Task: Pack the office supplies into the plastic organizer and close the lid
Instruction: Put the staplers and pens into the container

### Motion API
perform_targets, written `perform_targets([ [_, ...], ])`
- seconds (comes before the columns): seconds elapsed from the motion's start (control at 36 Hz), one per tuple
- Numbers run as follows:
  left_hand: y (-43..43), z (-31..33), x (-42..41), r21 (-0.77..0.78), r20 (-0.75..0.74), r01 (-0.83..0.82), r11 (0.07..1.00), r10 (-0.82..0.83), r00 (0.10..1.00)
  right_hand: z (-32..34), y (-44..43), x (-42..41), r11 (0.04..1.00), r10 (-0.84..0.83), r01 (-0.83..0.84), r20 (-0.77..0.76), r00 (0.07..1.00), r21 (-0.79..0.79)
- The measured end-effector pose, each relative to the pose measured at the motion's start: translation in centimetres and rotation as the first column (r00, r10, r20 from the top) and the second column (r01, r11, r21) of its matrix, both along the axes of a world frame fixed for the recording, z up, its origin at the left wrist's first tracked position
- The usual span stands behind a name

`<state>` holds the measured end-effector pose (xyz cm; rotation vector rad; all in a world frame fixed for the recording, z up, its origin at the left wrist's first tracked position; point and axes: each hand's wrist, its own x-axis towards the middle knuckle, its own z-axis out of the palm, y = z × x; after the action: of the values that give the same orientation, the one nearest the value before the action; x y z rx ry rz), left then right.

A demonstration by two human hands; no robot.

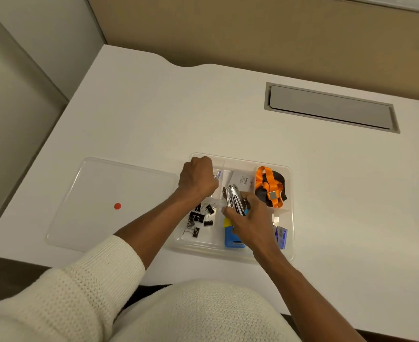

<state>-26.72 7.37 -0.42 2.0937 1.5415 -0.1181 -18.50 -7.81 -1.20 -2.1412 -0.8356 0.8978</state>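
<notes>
The clear plastic organizer [288, 170] sits on the white desk, open, with several compartments. My left hand [197, 176] is closed over the back left compartment, gripping a small metal item [217, 176] that is mostly hidden. My right hand [249, 215] holds a silver metal stapler [234, 198] over the middle compartment, above a blue and yellow item [232, 236]. Black binder clips [199, 219] fill the front left compartment. An orange and black lanyard [270, 186] lies in the back right one. A white card box [241, 180] rests at the back middle.
The clear lid [104, 193] with a red dot sticker [117, 206] lies flat on the desk left of the organizer. A grey cable hatch [332, 107] is set in the desk at the back right. A blue packet [281, 236] is in the front right compartment.
</notes>
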Motion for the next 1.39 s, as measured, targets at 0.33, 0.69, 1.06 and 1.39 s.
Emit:
perform_targets([
  [0.33, 0.9, 0.2, -5.7, 0.277, 0.045, -0.166, 0.946, 0.16, 0.986, 1.0, 4.4, -0.3, 0.996, 0.084, -0.086, 0.18, 0.98, 0.003],
  [0.69, 1.4, -2.8, -9.5, -0.206, 0.303, -0.296, 0.933, 0.348, 0.887, -0.7, 11.3, -4.3, 0.985, 0.13, -0.091, 0.298, 0.946, -0.144],
  [1.06, 1.8, -3.9, -9.2, -0.178, 0.272, -0.231, 0.956, 0.274, 0.923, -0.9, 10.9, -4.4, 0.974, 0.208, -0.133, 0.483, 0.851, -0.185],
  [1.39, 1.8, -4.4, -8.7, -0.172, 0.239, -0.253, 0.952, 0.289, 0.927, -1.2, 8.9, -4.5, 0.918, 0.394, -0.239, 0.666, 0.633, -0.316],
])
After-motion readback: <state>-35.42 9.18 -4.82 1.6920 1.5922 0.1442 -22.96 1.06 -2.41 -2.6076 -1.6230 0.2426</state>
